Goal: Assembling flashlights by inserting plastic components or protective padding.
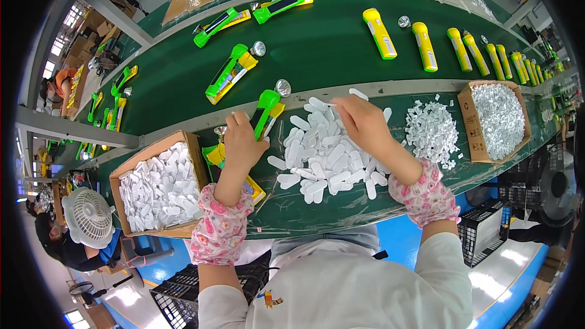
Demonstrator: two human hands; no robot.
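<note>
My left hand (244,143) is closed, fingers curled, beside an opened green and yellow flashlight (265,111) with its round silver lamp head (283,88). What its fingertips hold, if anything, is hidden. Under that wrist lies another opened flashlight (213,155), partly covered by my forearm. Above a loose pile of white oblong plastic pieces (332,155) is my right hand (364,123). Its fingers point left and the tips are smeared by motion, so I cannot make out whether a piece is between them. Pink patterned sleeve covers sit on both forearms.
A cardboard box (194,161) of white oblong pieces stands left. Small white parts (431,131) lie heaped on the right, beside a second filled box (479,140). Opened flashlights (231,73) and closed yellow ones (380,34) lie on the green belt (323,42). A fan (90,216) stands left.
</note>
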